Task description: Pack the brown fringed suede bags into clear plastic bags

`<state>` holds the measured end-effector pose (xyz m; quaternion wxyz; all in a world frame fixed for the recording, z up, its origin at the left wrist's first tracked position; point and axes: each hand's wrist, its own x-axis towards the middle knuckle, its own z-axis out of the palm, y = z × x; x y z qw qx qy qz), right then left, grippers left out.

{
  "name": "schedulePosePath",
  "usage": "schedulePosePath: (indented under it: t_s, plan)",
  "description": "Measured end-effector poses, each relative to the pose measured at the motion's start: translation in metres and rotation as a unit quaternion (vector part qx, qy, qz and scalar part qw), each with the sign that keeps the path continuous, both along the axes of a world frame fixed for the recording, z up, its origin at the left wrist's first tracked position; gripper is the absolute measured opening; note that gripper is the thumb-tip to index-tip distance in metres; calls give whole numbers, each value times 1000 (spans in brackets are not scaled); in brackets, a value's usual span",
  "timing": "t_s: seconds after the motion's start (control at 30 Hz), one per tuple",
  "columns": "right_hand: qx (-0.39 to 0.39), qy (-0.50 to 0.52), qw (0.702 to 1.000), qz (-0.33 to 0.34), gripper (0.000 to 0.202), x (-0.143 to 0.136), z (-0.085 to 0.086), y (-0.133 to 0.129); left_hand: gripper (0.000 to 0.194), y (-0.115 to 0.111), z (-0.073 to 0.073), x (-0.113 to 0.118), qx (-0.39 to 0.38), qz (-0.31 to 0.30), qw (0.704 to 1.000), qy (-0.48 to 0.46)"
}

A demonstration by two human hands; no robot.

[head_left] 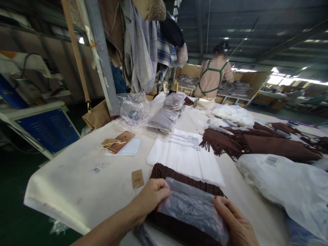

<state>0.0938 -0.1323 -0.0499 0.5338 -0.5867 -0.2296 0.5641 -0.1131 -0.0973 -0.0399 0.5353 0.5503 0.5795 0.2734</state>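
Both the left hand [151, 196] and right hand [234, 222] grip a clear plastic bag [192, 208] atop the folded brown fringed garment [179, 177]; garment not yet bagged; packed grey bundles [166, 118] lie beyond it.

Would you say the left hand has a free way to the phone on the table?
Probably yes: the left hand is pinching the plastic bag, but only bare table and a small tag lie between it and the phone.
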Motion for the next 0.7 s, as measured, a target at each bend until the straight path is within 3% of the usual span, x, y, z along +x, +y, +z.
schedulePosePath:
  t_s: [0.07, 0.1, 0.2, 0.3, 0.33, 0.4, 0.47, 0.5, 0.53, 0.6, 0.7]
  plan:
    - [42, -146, 988, 5, 38, 2, -6, 12, 24, 12, -2, 1, 67, -11, 991, 116]
    - [70, -243, 967, 19, 39, 5, -12, 18, 26, 16, -4, 1, 97, -10, 982, 164]
    - [120, -508, 850, 65, 44, 11, -32, 31, 24, 21, -13, 3, 152, -9, 956, 250]
    - [134, -636, 755, 83, 48, 12, -47, 35, 14, 16, -24, 4, 202, -9, 924, 324]
    - [142, -659, 734, 86, 48, 11, -50, 35, 14, 14, -27, 4, 255, -6, 901, 350]
    - [153, -687, 705, 89, 49, 8, -53, 36, 24, 11, -34, 5, 420, -33, 825, 376]
    - [156, -704, 687, 89, 51, 8, -55, 36, 32, 11, -41, 9, 563, -116, 742, 346]
    - [157, -709, 682, 89, 52, 9, -56, 37, 33, 12, -44, 11, 585, -159, 726, 326]
    - [156, -712, 679, 88, 54, 11, -57, 37, 33, 14, -47, 14, 575, -195, 729, 315]
    - [150, -725, 667, 86, 55, 18, -57, 37, 33, 17, -52, 18, 511, -227, 764, 320]
    - [139, -770, 619, 66, 48, 29, -52, 33, 36, 20, -54, 20, 439, -242, 803, 323]
